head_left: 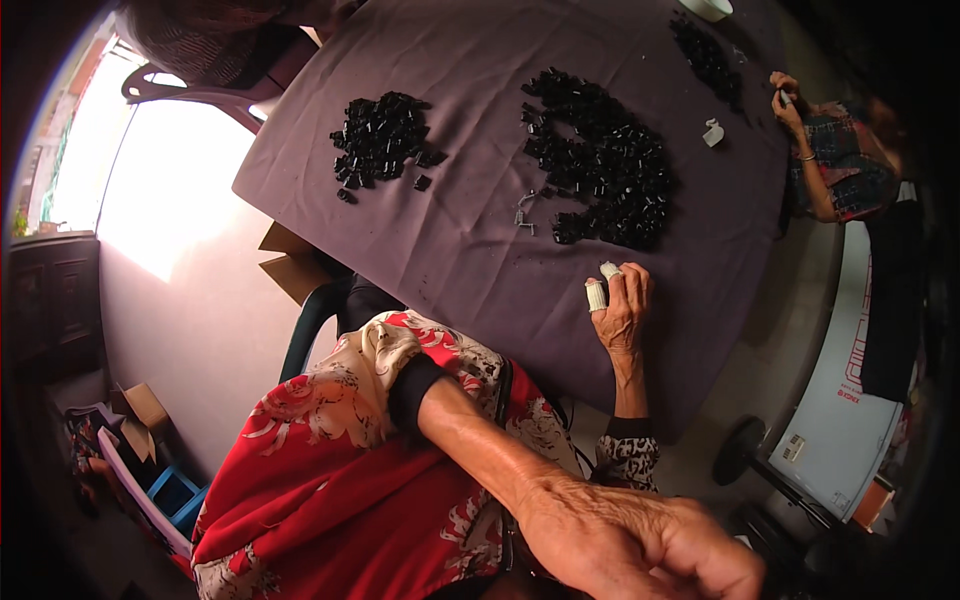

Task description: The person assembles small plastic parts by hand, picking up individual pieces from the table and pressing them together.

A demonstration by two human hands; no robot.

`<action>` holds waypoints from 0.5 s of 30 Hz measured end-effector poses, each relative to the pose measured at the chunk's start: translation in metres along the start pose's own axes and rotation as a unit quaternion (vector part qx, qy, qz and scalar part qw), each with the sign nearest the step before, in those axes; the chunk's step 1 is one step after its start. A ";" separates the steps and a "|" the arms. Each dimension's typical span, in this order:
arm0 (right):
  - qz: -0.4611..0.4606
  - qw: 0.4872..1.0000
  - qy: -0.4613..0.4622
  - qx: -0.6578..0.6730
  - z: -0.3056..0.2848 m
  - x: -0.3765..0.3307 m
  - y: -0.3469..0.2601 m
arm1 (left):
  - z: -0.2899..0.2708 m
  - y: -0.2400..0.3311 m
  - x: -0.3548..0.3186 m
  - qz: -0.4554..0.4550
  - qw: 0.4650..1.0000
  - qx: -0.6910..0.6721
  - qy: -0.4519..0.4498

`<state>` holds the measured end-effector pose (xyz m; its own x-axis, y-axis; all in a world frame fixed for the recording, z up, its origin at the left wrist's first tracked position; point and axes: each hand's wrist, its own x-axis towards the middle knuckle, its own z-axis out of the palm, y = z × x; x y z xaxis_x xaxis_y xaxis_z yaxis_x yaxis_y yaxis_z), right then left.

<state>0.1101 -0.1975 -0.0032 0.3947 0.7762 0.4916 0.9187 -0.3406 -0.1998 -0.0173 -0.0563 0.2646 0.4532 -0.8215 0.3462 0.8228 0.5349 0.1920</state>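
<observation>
My left arm reaches across the lower part of the view from a red floral sleeve. My left hand (625, 535) is close to the camera; its fingers are smeared by motion and partly cut off by the lower edge, so any grip is hidden. My right hand (622, 300) rests on the near part of the cloth-covered table (470, 260), with off-white ribbed covers on the thumb and one finger. Its fingers are bent and slightly apart, nothing visible in them. Just beyond lies a large heap of small black plastic pieces (610, 165). Thin grey bits (524, 212) lie beside it.
A smaller black heap (378, 140) lies left, another (705, 55) far right. Near that are a white scrap (712, 133) and a white bowl (707, 8). At right, a co-worker's hands (787, 98) hold something small and pale. A chair (190, 90) stands far left.
</observation>
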 end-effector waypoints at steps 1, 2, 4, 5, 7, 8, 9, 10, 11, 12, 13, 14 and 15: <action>0.004 1.000 -0.006 0.002 0.000 0.000 0.001 | -0.008 -0.004 0.003 -0.003 1.000 -0.001 -0.002; 0.005 1.000 -0.011 0.007 0.001 0.001 0.000 | -0.018 -0.009 0.006 -0.003 0.999 0.015 -0.044; 0.003 1.000 -0.011 0.005 0.001 0.002 0.000 | -0.026 -0.020 0.010 -0.004 0.996 0.031 -0.086; 0.003 1.000 -0.011 0.004 0.000 0.001 0.000 | -0.024 -0.023 0.009 -0.005 0.997 -0.003 -0.074; 0.006 1.000 -0.010 0.002 -0.001 0.001 0.001 | -0.022 -0.030 0.011 -0.009 0.997 -0.039 -0.061; 0.008 1.000 -0.009 0.000 -0.001 0.000 0.002 | -0.021 -0.035 0.013 0.111 0.988 -0.041 -0.101; 0.005 1.000 -0.010 0.001 -0.001 0.001 0.002 | -0.019 -0.037 0.014 0.234 0.961 -0.039 -0.140; 0.003 1.000 -0.009 0.003 -0.001 0.001 0.001 | -0.018 -0.036 0.013 0.246 0.959 -0.023 -0.141; 0.001 1.000 -0.008 0.006 -0.001 0.002 0.000 | -0.017 -0.031 0.009 0.248 0.958 -0.022 -0.141; 0.003 1.000 -0.008 0.004 -0.001 0.001 0.000 | -0.012 -0.016 0.003 0.131 0.988 -0.011 -0.086; 0.005 1.000 -0.011 0.004 -0.001 0.001 0.000 | -0.009 -0.008 0.000 0.013 1.000 0.000 -0.028; 0.008 1.000 -0.013 0.004 -0.001 0.000 0.001 | -0.015 -0.010 0.003 0.011 0.999 -0.001 -0.030; 0.008 1.000 -0.013 0.005 -0.001 0.000 0.001 | -0.023 -0.012 0.006 0.007 0.998 0.017 -0.066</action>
<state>0.1108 -0.1978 -0.0025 0.4088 0.7848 0.4657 0.9126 -0.3473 -0.2158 -0.0170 -0.0718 0.2433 0.4138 -0.7813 0.4672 0.8030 0.5551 0.2171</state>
